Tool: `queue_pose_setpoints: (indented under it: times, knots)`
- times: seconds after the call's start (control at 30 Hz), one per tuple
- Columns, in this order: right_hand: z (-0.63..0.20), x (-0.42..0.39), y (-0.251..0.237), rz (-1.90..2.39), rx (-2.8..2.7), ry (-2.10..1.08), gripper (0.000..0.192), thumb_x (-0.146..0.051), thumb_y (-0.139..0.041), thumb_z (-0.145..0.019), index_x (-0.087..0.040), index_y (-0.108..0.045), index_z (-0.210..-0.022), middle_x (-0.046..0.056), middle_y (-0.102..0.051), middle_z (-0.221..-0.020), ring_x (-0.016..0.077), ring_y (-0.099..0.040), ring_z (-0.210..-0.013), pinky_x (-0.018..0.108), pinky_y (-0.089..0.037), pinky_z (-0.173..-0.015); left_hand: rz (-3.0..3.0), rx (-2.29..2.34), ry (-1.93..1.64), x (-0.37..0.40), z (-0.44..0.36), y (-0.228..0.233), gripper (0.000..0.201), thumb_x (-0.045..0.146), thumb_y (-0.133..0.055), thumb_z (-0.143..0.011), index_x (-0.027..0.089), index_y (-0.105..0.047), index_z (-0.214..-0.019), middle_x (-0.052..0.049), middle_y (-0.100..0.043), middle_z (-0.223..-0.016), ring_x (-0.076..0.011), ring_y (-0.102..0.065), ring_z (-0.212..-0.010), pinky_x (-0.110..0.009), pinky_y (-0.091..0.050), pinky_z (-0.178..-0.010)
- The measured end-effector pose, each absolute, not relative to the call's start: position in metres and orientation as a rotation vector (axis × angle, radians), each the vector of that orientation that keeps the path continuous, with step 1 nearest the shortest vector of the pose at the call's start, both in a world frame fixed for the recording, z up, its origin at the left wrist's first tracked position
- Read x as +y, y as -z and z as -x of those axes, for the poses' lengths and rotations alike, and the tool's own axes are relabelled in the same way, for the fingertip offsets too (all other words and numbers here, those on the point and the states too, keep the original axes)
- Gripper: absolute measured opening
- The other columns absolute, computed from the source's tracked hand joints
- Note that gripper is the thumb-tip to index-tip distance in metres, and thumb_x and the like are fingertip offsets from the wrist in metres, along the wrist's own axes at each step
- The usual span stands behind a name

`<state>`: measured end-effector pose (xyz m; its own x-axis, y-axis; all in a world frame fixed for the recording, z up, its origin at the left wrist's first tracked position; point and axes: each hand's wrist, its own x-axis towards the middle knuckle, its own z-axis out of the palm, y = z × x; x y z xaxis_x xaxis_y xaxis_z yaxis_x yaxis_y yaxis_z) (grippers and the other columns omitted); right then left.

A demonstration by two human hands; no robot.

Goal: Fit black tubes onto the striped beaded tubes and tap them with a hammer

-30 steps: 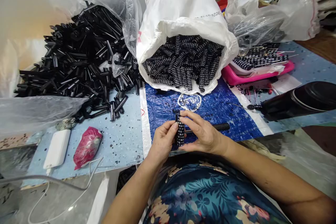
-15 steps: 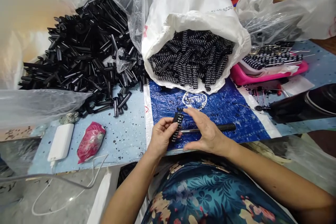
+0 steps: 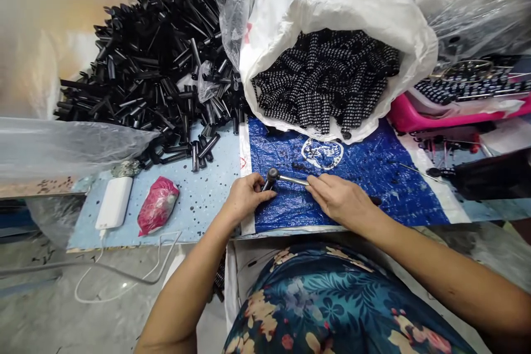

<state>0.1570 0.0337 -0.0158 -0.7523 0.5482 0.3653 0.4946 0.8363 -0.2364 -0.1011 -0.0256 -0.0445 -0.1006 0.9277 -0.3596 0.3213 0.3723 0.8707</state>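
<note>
My left hand (image 3: 245, 198) pinches a dark cylindrical piece (image 3: 271, 175) with a rounded end, just above the blue sheet (image 3: 286, 210); the fingers cover much of it. In my right hand (image 3: 338, 196) is a slim metal rod (image 3: 293, 180). Its left end meets the top of the dark piece, though I cannot tell whether it goes in. A black handle end (image 3: 375, 201) shows behind the right hand. Beyond both hands lies an open white sack (image 3: 418, 66) full of black cylinders (image 3: 315, 80) covered in rows of small white characters.
Plain black tubular parts (image 3: 157, 66) form a big heap at back left, partly under clear plastic. A white power bank (image 3: 114, 203) with a cable and a red wrapped bundle (image 3: 158, 206) lie at left. To the right are a pink tray (image 3: 409, 113) and a black cylindrical object (image 3: 493, 174).
My right hand, open before, has taken hold of the rod that lay on the blue sheet and brought it to the left hand's piece. The view has shifted, and white characters on that piece no longer show.
</note>
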Motion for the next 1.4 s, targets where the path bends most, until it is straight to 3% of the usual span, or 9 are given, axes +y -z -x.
queue_pose_setpoints:
  times: [0.2, 0.4, 0.57, 0.67, 0.83, 0.97, 1.07, 1.27, 1.4]
  knots:
    - [-0.146, 0.024, 0.008, 0.469, -2.418, -0.410, 0.028, -0.018, -0.047, -0.100, -0.014, -0.054, -0.127, 0.010, -0.065, -0.096, 0.0194, -0.060, -0.080, 0.033, -0.050, -0.071, -1.156, 1.617, -0.660, -0.014, 0.108, 0.046, 0.038, 0.035, -0.088, -0.056, 0.018, -0.056, -0.067, 0.000, -0.051, -0.060, -0.0118, -0.040, -0.055, -0.025, -0.023, -0.051]
    - [-0.142, 0.012, 0.018, 0.406, -2.765, -0.317, 0.021, -0.024, -0.049, -0.102, -0.013, -0.066, -0.105, 0.005, -0.054, -0.070, 0.0184, -0.051, -0.063, 0.034, -0.043, -0.059, -1.238, 1.705, -0.585, -0.005, 0.100, 0.036, 0.037, 0.029, -0.086, -0.056, 0.018, -0.051, -0.063, 0.001, -0.050, -0.059, -0.0111, -0.037, -0.053, -0.026, -0.022, -0.050]
    - [-0.173, 0.025, 0.024, 0.472, -2.551, -0.453, 0.023, -0.016, -0.056, -0.097, -0.012, -0.059, -0.119, 0.009, -0.064, -0.093, 0.0179, -0.059, -0.078, 0.030, -0.048, -0.070, -1.276, 1.379, -0.308, -0.046, 0.155, -0.005, 0.027, 0.029, -0.079, -0.066, 0.016, -0.054, -0.070, 0.002, -0.050, -0.062, -0.0097, -0.040, -0.055, -0.023, -0.026, -0.050]
    - [-0.188, 0.037, 0.031, 0.573, -2.579, -0.350, 0.017, -0.018, -0.060, -0.096, -0.014, -0.063, -0.113, 0.009, -0.065, -0.097, 0.0190, -0.061, -0.083, 0.032, -0.049, -0.076, -1.082, 1.195, -0.152, -0.066, 0.196, -0.026, 0.042, 0.043, -0.083, -0.064, 0.015, -0.062, -0.086, 0.001, -0.056, -0.068, -0.0113, -0.049, -0.062, -0.023, -0.038, -0.058]
    - [-0.177, 0.050, 0.034, 0.641, -2.625, -0.390, 0.022, -0.032, -0.061, -0.097, -0.013, -0.064, -0.109, 0.010, -0.065, -0.100, 0.0215, -0.061, -0.090, 0.035, -0.050, -0.082, -1.535, 2.151, -0.451, -0.023, 0.211, -0.008, 0.033, 0.038, -0.053, -0.090, 0.016, -0.063, -0.111, -0.010, -0.066, -0.102, -0.0225, -0.060, -0.094, -0.033, -0.045, -0.082]
    - [-0.168, 0.084, 0.027, 0.891, -2.370, -0.489, 0.020, -0.030, -0.051, -0.101, -0.015, -0.062, -0.108, 0.007, -0.068, -0.095, 0.0171, -0.064, -0.082, 0.029, -0.049, -0.077, -1.708, 2.582, 0.163, 0.032, 0.214, 0.022, 0.036, 0.032, -0.045, -0.091, 0.010, -0.064, -0.112, -0.020, -0.066, -0.108, -0.0365, -0.059, -0.104, -0.042, -0.044, -0.081]
    - [-0.160, 0.126, 0.019, 1.312, -2.235, -0.360, 0.021, -0.031, -0.047, -0.101, -0.015, -0.058, -0.109, 0.007, -0.068, -0.089, 0.0194, -0.064, -0.074, 0.030, -0.047, -0.071, -1.746, 2.527, 0.331, 0.050, 0.222, 0.033, 0.039, 0.029, -0.034, -0.095, 0.012, -0.068, -0.107, -0.018, -0.066, -0.111, -0.0354, -0.061, -0.100, -0.041, -0.043, -0.075]
    - [-0.131, 0.185, 0.019, 1.792, -2.329, -0.300, 0.038, -0.031, -0.058, -0.091, -0.009, -0.050, -0.122, 0.015, -0.067, -0.085, 0.0320, -0.066, -0.082, 0.040, -0.046, -0.076, -1.834, 2.755, -0.019, 0.023, 0.206, 0.027, 0.048, 0.038, -0.033, -0.097, 0.014, -0.073, -0.107, -0.016, -0.067, -0.100, -0.0322, -0.061, -0.093, -0.039, -0.041, -0.074]
    - [-0.145, 0.179, 0.020, 1.680, -2.255, -0.414, 0.045, -0.030, -0.059, -0.091, -0.014, -0.043, -0.130, 0.009, -0.067, -0.096, 0.0238, -0.064, -0.084, 0.035, -0.047, -0.079, -1.476, 2.458, -0.572, -0.024, 0.178, 0.040, 0.044, 0.046, -0.046, -0.086, 0.019, -0.071, -0.110, -0.011, -0.071, -0.089, -0.0271, -0.065, -0.080, -0.037, -0.044, -0.072]
